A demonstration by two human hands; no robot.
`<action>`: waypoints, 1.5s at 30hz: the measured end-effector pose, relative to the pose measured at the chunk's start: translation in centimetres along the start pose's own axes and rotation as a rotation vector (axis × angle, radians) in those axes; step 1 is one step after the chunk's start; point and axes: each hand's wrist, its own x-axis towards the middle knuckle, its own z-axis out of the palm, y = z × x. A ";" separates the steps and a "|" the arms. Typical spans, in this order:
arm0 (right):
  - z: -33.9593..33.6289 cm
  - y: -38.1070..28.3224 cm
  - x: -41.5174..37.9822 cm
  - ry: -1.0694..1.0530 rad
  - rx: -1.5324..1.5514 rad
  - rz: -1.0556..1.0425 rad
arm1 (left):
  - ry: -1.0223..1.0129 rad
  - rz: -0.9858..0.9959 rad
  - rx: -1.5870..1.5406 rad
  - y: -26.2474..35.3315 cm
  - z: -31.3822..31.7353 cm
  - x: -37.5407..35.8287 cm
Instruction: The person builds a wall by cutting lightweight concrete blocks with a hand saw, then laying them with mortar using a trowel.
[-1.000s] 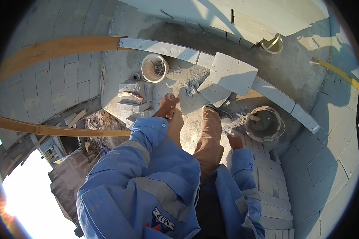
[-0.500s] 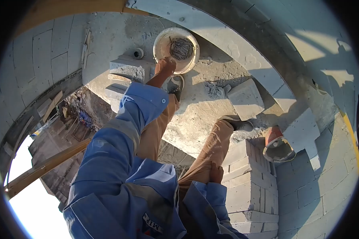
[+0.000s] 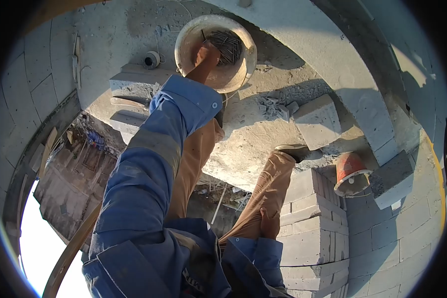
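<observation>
A white bucket stands on the concrete slab at the top of the head view, with a bundle of long nails inside. My left hand reaches down into the bucket beside the nails; its fingers are hidden, so any hold is unclear. The blue sleeve runs up from the lower left. My right hand rests flat on my right thigh, fingers apart, holding nothing. My feet stand on the slab, the right shoe beside a grey block.
A loose grey block lies right of the bucket, an orange bucket beyond it. Stacked blocks rise at lower right. Cut blocks and a tape roll sit left. The slab edge drops to rubble below.
I have bent further forward and the bucket has come closer. My left hand went from the bucket's rim into the bucket. My right hand stays on the thigh.
</observation>
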 end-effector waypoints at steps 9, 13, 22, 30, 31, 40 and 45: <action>0.9 2.0 2.6 -0.050 -0.053 -0.008 | 0.000 0.321 0.070 -1.1 0.8 0.2; 1.7 3.0 2.9 -0.026 -0.028 -0.031 | -0.109 0.361 -0.172 -3.8 0.8 3.7; 6.4 9.1 12.3 -0.024 0.051 -0.238 | -0.609 0.068 -0.980 4.5 -16.5 -18.2; -10.2 7.5 0.8 0.131 0.241 -0.697 | -0.617 0.494 -0.526 2.8 -20.1 -34.8; -12.3 7.6 0.7 0.098 0.331 -0.756 | -0.754 0.549 -0.529 2.6 -20.2 -36.1; -18.4 16.9 -0.5 -0.082 1.128 -0.872 | -0.196 1.162 0.135 5.1 -14.2 -51.6; -19.6 24.5 1.0 0.257 0.851 -0.675 | -0.641 0.909 -0.002 12.4 -14.0 -62.2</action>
